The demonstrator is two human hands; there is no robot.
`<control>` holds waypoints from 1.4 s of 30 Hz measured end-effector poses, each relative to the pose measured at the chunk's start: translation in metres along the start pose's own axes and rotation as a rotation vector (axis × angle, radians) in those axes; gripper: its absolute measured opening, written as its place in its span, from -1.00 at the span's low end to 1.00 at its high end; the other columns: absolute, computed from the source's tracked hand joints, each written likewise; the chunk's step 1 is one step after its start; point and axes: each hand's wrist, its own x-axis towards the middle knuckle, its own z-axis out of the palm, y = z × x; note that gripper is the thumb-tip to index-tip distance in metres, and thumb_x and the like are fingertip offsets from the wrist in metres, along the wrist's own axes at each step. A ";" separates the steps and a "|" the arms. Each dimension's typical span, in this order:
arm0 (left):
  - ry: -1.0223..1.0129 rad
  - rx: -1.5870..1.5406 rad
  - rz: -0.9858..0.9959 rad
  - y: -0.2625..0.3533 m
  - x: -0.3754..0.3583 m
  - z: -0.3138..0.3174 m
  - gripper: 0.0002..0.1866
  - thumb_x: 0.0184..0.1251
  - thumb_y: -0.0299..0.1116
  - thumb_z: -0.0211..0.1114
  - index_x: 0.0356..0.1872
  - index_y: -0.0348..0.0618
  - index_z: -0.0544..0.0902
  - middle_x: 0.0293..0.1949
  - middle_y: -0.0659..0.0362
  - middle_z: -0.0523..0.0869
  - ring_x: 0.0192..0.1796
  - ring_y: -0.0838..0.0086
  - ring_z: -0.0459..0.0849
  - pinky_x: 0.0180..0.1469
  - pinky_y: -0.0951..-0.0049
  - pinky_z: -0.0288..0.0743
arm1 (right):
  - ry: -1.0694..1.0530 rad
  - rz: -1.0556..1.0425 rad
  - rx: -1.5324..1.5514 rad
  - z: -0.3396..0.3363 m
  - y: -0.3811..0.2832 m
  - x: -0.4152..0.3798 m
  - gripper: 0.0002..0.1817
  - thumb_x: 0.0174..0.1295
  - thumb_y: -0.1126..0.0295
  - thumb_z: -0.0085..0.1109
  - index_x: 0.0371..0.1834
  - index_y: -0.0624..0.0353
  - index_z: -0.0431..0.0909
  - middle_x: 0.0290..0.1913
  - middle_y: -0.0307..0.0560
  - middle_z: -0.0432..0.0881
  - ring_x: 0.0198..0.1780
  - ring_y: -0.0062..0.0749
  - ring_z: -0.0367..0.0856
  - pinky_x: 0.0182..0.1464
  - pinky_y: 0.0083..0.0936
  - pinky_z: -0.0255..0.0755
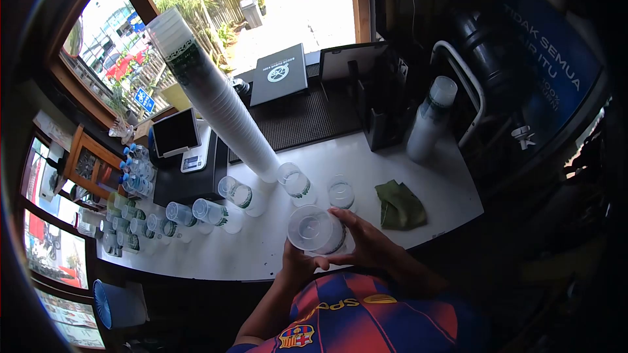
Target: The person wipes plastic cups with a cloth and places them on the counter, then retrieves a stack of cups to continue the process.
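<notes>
Between my two hands is a clear plastic cup (311, 227) with a dark green print, its open rim facing up toward me. My left hand (302, 263) grips it from the left and below, with the fingers partly hidden behind the cup. Around its right side curls my right hand (361, 238), thumb low and fingertips near the rim. Just beyond stand a single plastic cup (341, 191) and another printed cup (296, 182). A tall leaning stack of cups (226, 108) rises behind them. To the right of my right hand lies a crumpled green cloth (400, 205).
More cups (171, 214) stand in rows along the left of the white counter (248, 248). A tablet stand (176, 134), small water bottles (137, 173), a black ribbed mat (288, 117), a dark menu board (280, 73) and a shorter cup stack (432, 117) are farther back.
</notes>
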 end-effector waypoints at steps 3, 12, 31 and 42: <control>0.049 0.256 0.277 0.009 0.039 -0.009 0.17 0.00 0.54 0.25 0.36 -0.36 0.31 0.30 -0.13 0.35 0.33 0.07 0.41 0.29 0.10 0.39 | 0.219 -0.109 -0.009 -0.007 0.009 0.013 0.13 -0.06 0.25 0.62 0.51 0.10 -0.01 0.35 0.26 0.35 0.42 0.19 0.33 0.42 -0.02 0.27; 0.272 0.343 -0.002 -0.090 0.092 -0.038 0.04 0.11 -0.15 0.58 0.48 -0.23 0.07 0.29 -0.18 0.40 0.35 0.03 0.43 0.39 0.10 0.30 | 0.338 0.162 -0.147 0.024 0.100 0.009 0.08 0.08 0.18 0.53 0.45 0.14 -0.17 0.31 0.42 0.28 0.32 0.32 0.37 0.33 0.02 0.30; 0.720 0.487 0.170 0.023 0.066 -0.146 -0.15 0.09 -0.13 0.58 0.30 -0.30 0.30 0.15 -0.05 0.50 0.22 0.17 0.52 0.31 0.14 0.39 | 0.284 0.483 -0.291 0.067 0.159 -0.039 0.14 0.06 -0.09 0.47 0.49 0.22 -0.10 0.32 0.42 0.30 0.30 0.33 0.38 0.30 0.03 0.32; 0.422 0.439 -0.115 -0.052 0.070 -0.158 -0.32 0.14 -0.42 0.53 0.23 -0.31 0.34 0.04 -0.06 0.56 0.09 0.18 0.61 0.17 0.23 0.49 | 0.419 0.513 -0.373 0.084 0.147 -0.015 0.11 0.07 0.01 0.49 0.50 0.21 -0.10 0.36 0.37 0.30 0.36 0.30 0.33 0.37 0.02 0.27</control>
